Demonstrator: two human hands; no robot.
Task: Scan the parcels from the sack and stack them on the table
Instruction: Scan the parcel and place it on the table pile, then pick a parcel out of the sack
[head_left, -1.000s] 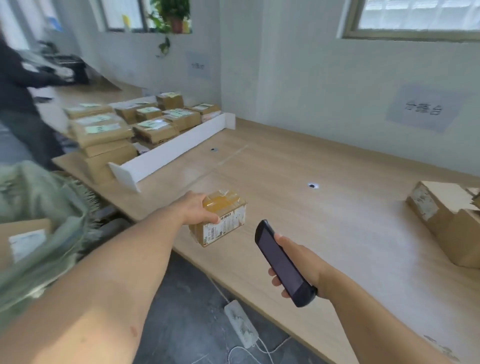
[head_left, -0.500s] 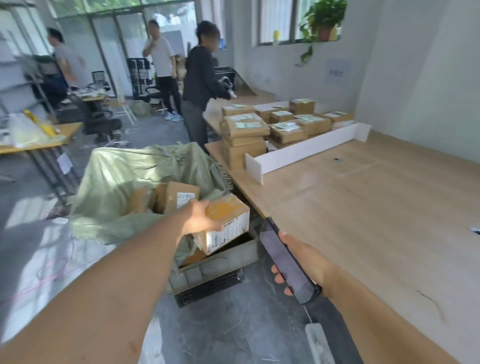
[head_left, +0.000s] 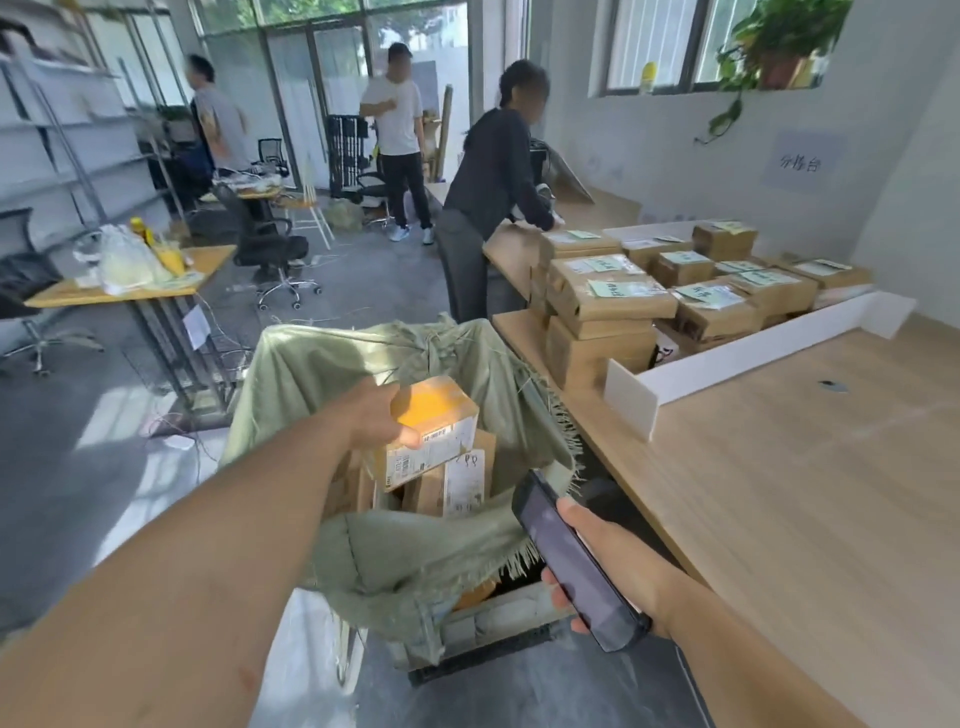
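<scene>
Parcel (head_left: 434, 434) over the sack (head_left: 415, 566).
My left grip (head_left: 371, 421) clasps it, fingers mostly hidden; my right grip (head_left: 621, 569) wraps the scanner (head_left: 566, 553).

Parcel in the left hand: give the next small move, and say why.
Probably aim the scanner at the barcode label on the parcel. The left hand grips the parcel above the open sack, label side facing the camera, while the right hand holds the scanner just below it.
</scene>
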